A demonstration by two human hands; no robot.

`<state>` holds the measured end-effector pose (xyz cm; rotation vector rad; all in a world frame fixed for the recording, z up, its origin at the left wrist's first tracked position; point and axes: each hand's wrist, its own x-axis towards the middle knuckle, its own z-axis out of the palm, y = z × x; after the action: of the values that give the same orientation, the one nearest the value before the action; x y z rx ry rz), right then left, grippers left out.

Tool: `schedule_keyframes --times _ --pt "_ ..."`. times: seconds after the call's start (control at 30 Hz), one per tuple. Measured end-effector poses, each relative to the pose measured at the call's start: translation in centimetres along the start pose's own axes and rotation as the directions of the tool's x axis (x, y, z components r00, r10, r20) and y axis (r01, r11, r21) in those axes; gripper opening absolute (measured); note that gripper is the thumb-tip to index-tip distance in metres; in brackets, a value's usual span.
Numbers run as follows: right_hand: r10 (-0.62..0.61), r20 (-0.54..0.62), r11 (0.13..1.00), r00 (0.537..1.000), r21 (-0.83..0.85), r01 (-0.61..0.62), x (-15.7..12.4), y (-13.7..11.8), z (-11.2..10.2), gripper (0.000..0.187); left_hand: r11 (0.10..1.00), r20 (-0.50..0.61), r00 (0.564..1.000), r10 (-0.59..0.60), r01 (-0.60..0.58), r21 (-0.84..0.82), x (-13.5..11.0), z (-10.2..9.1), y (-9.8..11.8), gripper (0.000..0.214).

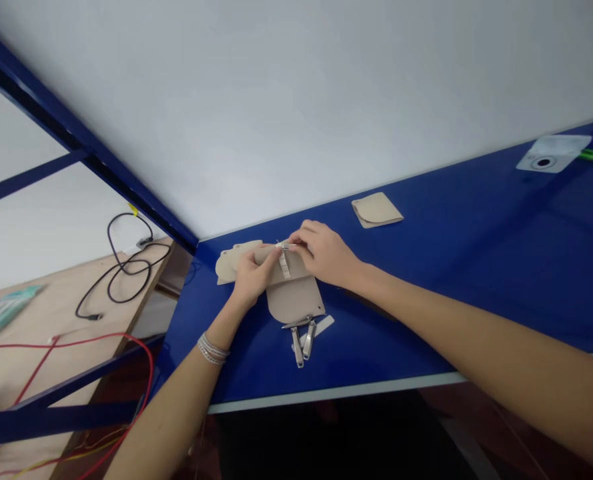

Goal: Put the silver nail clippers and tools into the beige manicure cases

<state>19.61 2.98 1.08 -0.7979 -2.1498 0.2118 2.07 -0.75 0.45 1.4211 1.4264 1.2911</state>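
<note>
I have both bare hands in view on the blue worktop [426, 300]. The left hand [250, 277], wearing silver bracelets [213, 349], grips a rounded tan cutout [291, 300], and the right hand [323, 253] pinches a small metal clip [282, 248] at its top edge with its fingers [301, 235], just above a white strip [285, 265]. A second tan piece [231, 263] lies beneath the cutout's left side. Metal clippers [300, 340] rest just below the cutout on a white slip [321, 327]. A folded tan square [376, 210] sits well apart, and a white pad [543, 160] with a black ring lies further off. Off the worktop, a black cable [110, 233] and a red wire [76, 343] lie on a wooden board [36, 360].
</note>
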Motion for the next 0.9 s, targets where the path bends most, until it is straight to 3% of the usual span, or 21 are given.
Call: schedule_keyframes --times 0.23,0.5,0.9 --pt "-0.145 0.085 0.958 0.986 -0.236 0.161 0.31 0.12 0.01 0.030 0.995 0.040 0.998 -0.049 0.052 -0.084 0.03 -0.03 -0.13 0.034" --pt "-0.174 0.119 0.922 0.977 -0.330 0.205 0.52 -0.23 -0.03 0.035 0.988 0.066 0.997 -0.048 0.058 -0.146 0.07 0.02 -0.06 0.032" --pt "-0.110 0.056 0.976 0.992 -0.184 0.118 0.18 0.02 0.35 0.028 0.991 0.065 0.998 -0.025 0.034 -0.133 -0.02 0.00 -0.16 0.032"
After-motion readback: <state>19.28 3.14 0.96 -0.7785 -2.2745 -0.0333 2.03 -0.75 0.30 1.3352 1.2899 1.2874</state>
